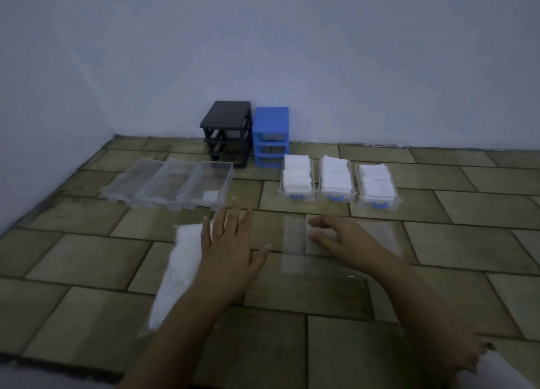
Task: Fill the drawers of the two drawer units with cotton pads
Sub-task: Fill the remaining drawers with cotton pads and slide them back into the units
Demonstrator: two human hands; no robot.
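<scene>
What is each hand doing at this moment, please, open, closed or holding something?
Left hand: open, fingers spread, holding nothing.
Right hand: open, fingers loosely curled above a clear empty bag, gripping nothing visible.

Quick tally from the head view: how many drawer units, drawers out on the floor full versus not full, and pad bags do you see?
Drawer units: 2, black unit and blue unit
Drawers full of cotton pads: 3
Drawers not full: 3, and one holding a single pad
Bags of pads: 1
Total: 9
</scene>
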